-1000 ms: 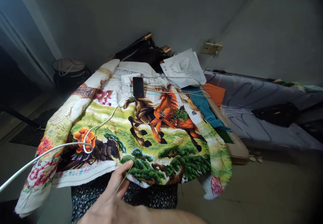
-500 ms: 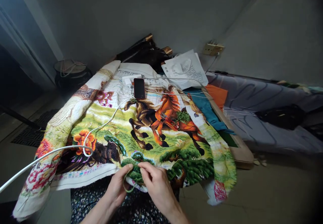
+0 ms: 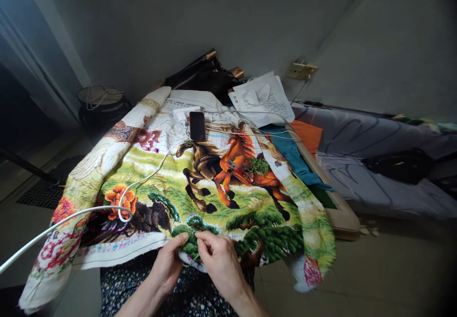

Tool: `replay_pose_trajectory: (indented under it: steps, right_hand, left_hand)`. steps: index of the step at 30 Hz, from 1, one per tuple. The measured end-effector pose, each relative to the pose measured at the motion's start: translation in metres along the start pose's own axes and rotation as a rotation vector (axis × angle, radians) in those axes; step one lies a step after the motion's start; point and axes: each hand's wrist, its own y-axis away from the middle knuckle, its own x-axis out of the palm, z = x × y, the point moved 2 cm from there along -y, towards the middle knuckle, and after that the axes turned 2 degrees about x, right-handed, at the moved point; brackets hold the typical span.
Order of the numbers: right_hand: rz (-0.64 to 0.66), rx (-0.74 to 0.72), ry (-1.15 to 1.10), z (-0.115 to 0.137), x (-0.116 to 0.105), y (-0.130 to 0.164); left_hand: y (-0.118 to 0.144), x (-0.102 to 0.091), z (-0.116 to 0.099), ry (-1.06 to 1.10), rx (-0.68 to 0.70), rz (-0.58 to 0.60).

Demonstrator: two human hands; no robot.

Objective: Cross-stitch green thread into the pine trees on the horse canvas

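The embroidered cloth point(image 3: 171, 179) spreads beneath the phone point(image 3: 197, 126) and toward the wearer, stitched with galloping horses on yellow-green ground, its sides rolled, presumably to tame the bulk. On the phone's near side, the left hand point(image 3: 167, 264) pinches the cloth's edge, likely steadying it; the right hand point(image 3: 221, 262) has its fingertips together just beside, anything between them too small to discern. Green thread point(image 3: 260, 165) lies right of the phone, probably for easy reach.

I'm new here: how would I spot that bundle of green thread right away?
Start with the large embroidered cloth spread before the person. On its right half, find the orange horse. On the horse's back sits the bundle of green thread, a loose tangle set apart by its green from the orange around it.
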Motion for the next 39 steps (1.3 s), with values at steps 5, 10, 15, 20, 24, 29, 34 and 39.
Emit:
replay_pose_trajectory:
  steps: [5, 10, 15, 20, 24, 29, 34, 39]
  right_hand:
    - [-0.014, -0.028, 0.069, 0.004, -0.002, -0.001]
    - [-0.043, -0.075, 0.185, 0.01, -0.003, -0.006]
    - [-0.018, -0.045, 0.136, 0.012, -0.006, -0.01]
    - [-0.014, 0.025, -0.072, 0.011, -0.003, -0.005]
    - [-0.069, 0.2, -0.343, 0.005, 0.013, 0.003]
    - [-0.097, 0.35, -0.636, 0.002, 0.033, 0.007]
    - [-0.157, 0.325, -0.638, 0.0, 0.041, 0.009]
    - [-0.183, 0.267, -0.589, -0.002, 0.044, 0.012]
  left_hand:
    - [-0.001, -0.001, 0.001, 0.0, 0.012, -0.006]
    - [-0.002, -0.001, 0.001, 0.011, 0.02, 0.005]
    - [-0.001, 0.0, 0.001, -0.025, 0.021, 0.032]
    - [-0.001, 0.003, 0.001, -0.022, 0.038, 0.039]
    - [-0.004, 0.004, 0.002, -0.044, 0.055, 0.018]
    - [-0.008, 0.003, 0.001, -0.109, 0.09, -0.035]
    - [-0.005, 0.007, -0.003, -0.096, 0.104, -0.078]
    - [-0.004, 0.009, -0.003, -0.082, 0.108, -0.099]
